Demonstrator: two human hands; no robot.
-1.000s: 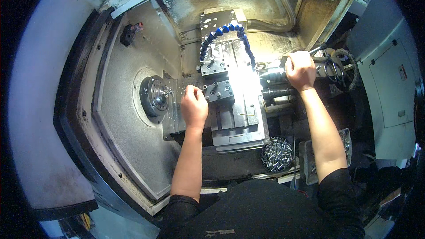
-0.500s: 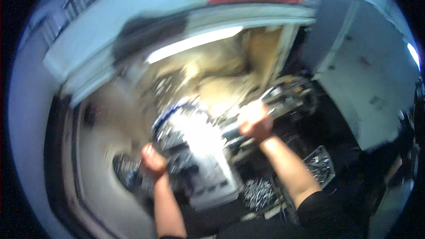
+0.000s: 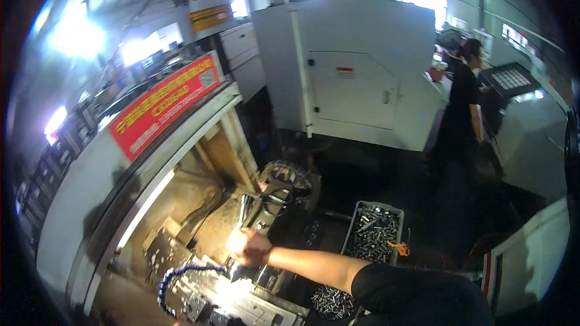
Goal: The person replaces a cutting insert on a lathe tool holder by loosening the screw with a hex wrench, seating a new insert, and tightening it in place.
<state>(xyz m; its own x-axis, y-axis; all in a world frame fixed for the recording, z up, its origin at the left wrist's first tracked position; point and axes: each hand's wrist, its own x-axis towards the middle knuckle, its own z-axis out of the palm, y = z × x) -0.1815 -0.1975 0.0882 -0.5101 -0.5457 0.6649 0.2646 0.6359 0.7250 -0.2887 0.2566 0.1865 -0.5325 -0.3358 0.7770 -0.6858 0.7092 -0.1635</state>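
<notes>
My right hand [image 3: 249, 247] is closed over a part of the lathe's tailstock, beside a shiny metal lever [image 3: 244, 210]. What lies inside the fingers is hidden, and a pointed metal piece [image 3: 237, 273] shows just below the hand. Left of it, a blue segmented coolant hose [image 3: 162, 287] curves over the machine bed. Bright light falls on the metal carriage [image 3: 260, 306], where glare hides detail. My left hand is out of view.
A grey bin [image 3: 400, 210] of small metal parts stands right of my forearm, with a pile of metal pieces [image 3: 332, 303] nearer me. A handwheel [image 3: 287, 175] sits at the tailstock's end. Beyond are a large grey machine cabinet [image 3: 353, 90] and another person [image 3: 462, 102] at the right.
The view has swung right and up, bringing the cabinet and the other person into sight. My left hand has left the picture; my right hand stays at the tailstock.
</notes>
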